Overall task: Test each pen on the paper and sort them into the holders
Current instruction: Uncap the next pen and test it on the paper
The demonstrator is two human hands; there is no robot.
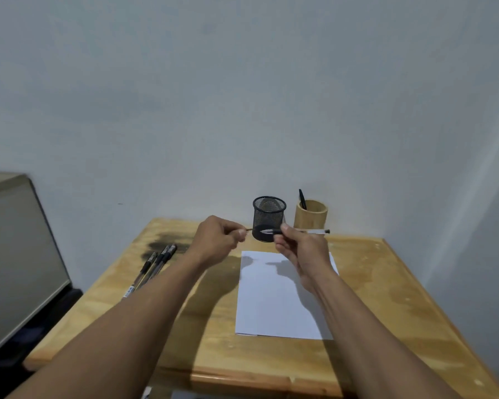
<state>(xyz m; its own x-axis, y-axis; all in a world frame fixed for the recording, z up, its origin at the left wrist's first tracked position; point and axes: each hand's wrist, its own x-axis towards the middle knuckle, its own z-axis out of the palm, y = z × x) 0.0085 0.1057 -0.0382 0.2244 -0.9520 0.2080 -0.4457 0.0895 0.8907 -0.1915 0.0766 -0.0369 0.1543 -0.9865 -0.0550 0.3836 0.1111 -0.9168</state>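
My right hand (300, 249) grips a clear pen (314, 231) held level above the table, its uncapped tip pointing left. My left hand (218, 240) is closed on a small piece, apparently the pen's cap (248, 230), a short way left of the tip. A white sheet of paper (274, 300) lies on the wooden table (386, 298) under my right forearm, with faint marks near its top. Behind my hands stand a black mesh holder (268, 210) and a bamboo holder (311, 216), which has one black pen (302, 198) in it. Several pens (153, 266) lie at the table's left.
A dark smudge (164, 243) stains the table's far left corner. A grey cabinet or panel (15, 254) stands left of the table. The wall runs close behind the holders, and another wall closes in on the right.
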